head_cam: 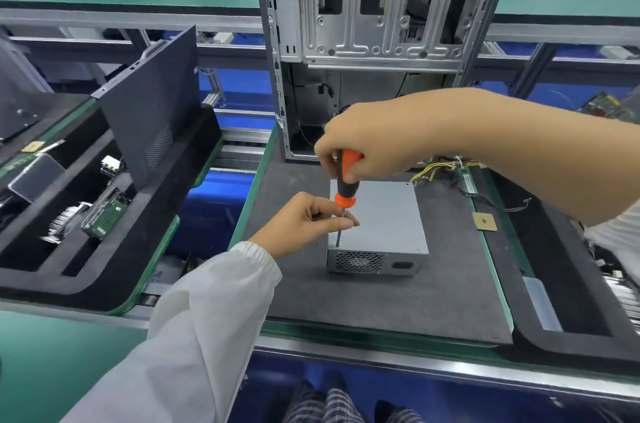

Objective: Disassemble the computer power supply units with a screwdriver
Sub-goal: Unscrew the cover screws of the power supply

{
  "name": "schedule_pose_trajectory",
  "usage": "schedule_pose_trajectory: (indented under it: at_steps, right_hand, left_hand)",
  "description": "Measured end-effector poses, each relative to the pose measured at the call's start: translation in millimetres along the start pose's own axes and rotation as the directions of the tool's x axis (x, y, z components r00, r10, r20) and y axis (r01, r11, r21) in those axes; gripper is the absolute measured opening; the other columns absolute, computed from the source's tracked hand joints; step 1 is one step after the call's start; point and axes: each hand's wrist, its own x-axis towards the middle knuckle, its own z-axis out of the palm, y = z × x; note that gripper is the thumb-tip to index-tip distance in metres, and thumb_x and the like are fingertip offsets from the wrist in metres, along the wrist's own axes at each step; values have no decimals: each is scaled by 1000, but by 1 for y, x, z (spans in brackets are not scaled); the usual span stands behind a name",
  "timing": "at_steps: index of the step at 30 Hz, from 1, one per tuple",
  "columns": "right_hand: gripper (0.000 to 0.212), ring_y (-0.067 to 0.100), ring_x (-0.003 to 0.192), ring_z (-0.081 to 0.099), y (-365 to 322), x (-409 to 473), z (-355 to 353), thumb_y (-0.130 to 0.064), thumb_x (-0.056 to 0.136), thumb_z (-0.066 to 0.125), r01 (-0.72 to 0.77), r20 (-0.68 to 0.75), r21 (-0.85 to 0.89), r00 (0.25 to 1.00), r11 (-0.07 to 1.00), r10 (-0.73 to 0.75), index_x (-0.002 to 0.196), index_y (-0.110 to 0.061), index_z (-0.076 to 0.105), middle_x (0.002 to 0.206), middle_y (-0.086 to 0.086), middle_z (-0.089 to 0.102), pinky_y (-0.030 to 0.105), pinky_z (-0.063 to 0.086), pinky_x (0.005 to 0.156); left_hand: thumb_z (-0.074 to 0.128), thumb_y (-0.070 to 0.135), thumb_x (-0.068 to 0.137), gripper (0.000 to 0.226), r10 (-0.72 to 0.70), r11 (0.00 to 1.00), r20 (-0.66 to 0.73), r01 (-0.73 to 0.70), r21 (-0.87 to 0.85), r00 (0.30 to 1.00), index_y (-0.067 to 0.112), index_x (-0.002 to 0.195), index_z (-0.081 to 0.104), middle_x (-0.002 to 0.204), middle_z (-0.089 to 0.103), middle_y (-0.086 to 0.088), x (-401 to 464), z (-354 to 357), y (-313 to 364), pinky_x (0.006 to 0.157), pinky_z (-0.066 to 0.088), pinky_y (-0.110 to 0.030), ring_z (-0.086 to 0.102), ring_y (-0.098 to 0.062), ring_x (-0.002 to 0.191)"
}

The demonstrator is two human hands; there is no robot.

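Head view, listing left to right. Left hand (pixel 304 222): pinching screwdriver shaft (pixel 341 227) between thumb and fingertips, steadying tip at near left corner of power supply unit (pixel 381 215). Right hand (pixel 367 142): gripping orange-and-black screwdriver handle (pixel 346 180) from above. Unit: lying flat on dark mat (pixel 381 301) on table, fan grille facing near edge, wire bundle (pixel 440 168) trailing behind. Likely handling as rigid, fairly heavy sheet-metal box; smooth lid; best taking by side walls, avoiding wires.

One power supply (pixel 381 225), one screwdriver (pixel 344 192), one case (pixel 374 52).
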Motion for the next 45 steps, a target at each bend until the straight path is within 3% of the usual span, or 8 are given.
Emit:
schedule_pose_trajectory:
  at_steps: [8,15,19,25,31,38,42,45]
  right_hand:
    - [72,16,47,66,0,4,-9,-78,76,45,-240,-6,85,970,967,242,79,-7,57,51,-2,66,22,40,46]
    - [15,18,81,53,3,7,-3,-34,90,61,-61,2,-81,998,995,62,94,-20,57,91,-1,58,22,35,54]
    - [40,18,89,57,1,6,-8,-41,79,74,-14,46,-11,999,1000,14,110,-26,55,102,-3,52,25,42,61]
    - [66,18,39,62,-5,10,-3,-69,89,38,-319,38,54,947,946,318,70,-7,52,35,1,56,23,42,47]
    - [28,9,74,52,-2,8,-14,-27,84,69,-16,114,-18,993,1000,18,108,-23,56,96,-4,50,22,37,55]
    - [68,14,35,57,-7,12,-8,-68,91,33,-306,53,-22,950,952,307,67,-7,52,37,0,56,25,44,51]
    - [18,17,72,56,-6,11,-12,-32,93,57,-118,101,-172,985,978,137,102,-17,57,98,3,62,24,32,51]
    - [38,20,77,64,-4,8,-16,-41,82,70,-94,176,-10,980,996,94,111,-25,51,103,1,55,23,38,52]
  left_hand:
    - [70,13,87,10,66,997,-75,-69,-36,995,7,88,78,89,75,-2,-1,7,-2,84,49,-17,68,-11,88]
    - [71,36,81,15,12,996,-46,-16,-88,999,24,87,79,79,60,-14,0,5,-7,81,48,-39,51,-23,80]
    - [70,17,87,12,46,995,-65,-52,-90,997,25,84,79,88,75,-6,-1,7,-5,87,51,-25,67,-12,88]
    - [71,26,80,8,60,987,-115,-76,-139,992,24,83,78,86,75,-3,-3,13,-6,83,51,-25,65,-13,85]
    - [72,24,81,6,35,990,-132,-52,-131,991,23,84,78,88,75,-8,-4,10,-10,80,51,-26,65,-17,82]
    - [73,34,75,17,42,990,-143,-61,-126,989,20,82,78,80,65,-28,-4,12,-10,80,49,-48,53,-36,75]
    - [73,33,80,16,33,988,-129,-52,-144,991,22,90,79,58,31,-18,-3,10,-11,70,33,-34,26,-32,62]
    - [73,34,79,15,37,983,-126,-59,-174,991,23,87,78,65,44,-18,-3,9,-10,75,40,-38,35,-28,70]
